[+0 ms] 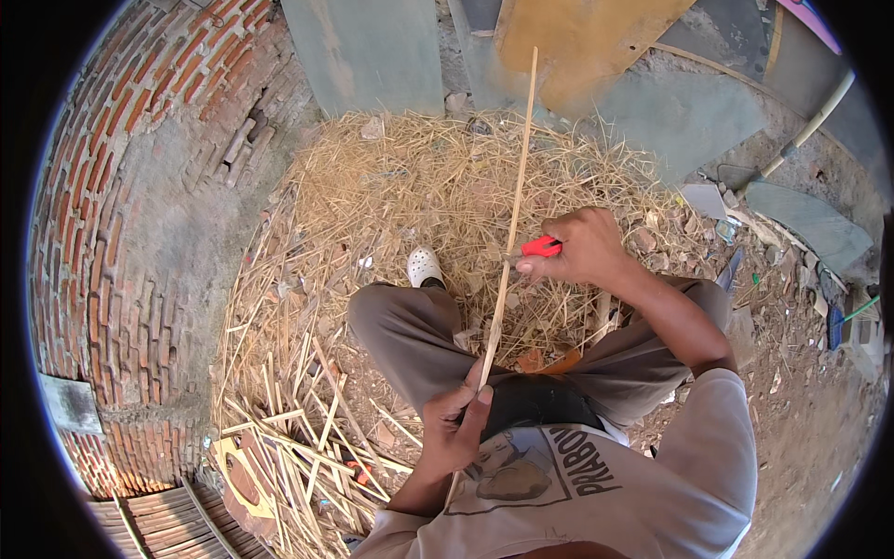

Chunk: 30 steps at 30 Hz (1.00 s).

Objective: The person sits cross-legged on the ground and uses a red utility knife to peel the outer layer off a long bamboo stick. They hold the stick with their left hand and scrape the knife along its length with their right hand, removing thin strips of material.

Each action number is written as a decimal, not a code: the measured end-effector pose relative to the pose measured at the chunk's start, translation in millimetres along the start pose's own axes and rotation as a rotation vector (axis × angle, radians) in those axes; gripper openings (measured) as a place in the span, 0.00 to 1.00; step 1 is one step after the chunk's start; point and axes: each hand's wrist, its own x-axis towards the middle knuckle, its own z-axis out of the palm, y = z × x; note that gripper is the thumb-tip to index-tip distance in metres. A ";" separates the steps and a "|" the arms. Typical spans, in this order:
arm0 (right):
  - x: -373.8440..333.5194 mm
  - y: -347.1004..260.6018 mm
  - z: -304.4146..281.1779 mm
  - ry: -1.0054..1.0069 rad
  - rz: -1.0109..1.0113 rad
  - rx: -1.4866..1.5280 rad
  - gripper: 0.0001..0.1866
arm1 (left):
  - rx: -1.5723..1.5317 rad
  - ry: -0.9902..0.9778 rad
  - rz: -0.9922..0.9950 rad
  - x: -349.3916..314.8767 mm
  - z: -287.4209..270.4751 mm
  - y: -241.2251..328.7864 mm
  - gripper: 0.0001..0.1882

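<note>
A long, thin pale strip (521,172), bamboo or wood by its look, runs from my lap up and away past my knees. Its near end is gripped by my left hand (454,427), fingers closed around it close to my waist. My right hand (587,250) is closed on a red-handled knife (540,247), farther up the strip. The knife's short blade meets the strip at about its middle; how deep the edge sits in it is too small to tell. Part of the knife's handle is hidden inside my fist.
Shavings (400,200) lie thickly beyond my legs and white shoe (424,266). Cut strips (312,447) are heaped at the lower left, beside a brick wall (140,233). Flat grey-green panels (372,56) lean at the far side; rubble (792,270) covers the right.
</note>
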 end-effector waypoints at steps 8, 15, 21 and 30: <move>12.3 24.6 1.2 0.039 0.045 -0.133 0.39 | 0.014 -0.034 0.080 5.2 4.0 1.4 0.21; 32.6 70.0 -12.9 0.028 0.387 -0.190 0.40 | 0.041 -0.103 0.048 -9.7 5.6 10.2 0.22; 48.4 96.5 -22.7 0.074 0.580 -0.173 0.42 | 0.031 -0.195 0.055 -24.9 -0.2 14.2 0.22; 32.7 212.5 -61.2 0.269 0.969 -0.036 0.48 | -0.116 -0.264 0.045 -50.6 -12.4 2.9 0.22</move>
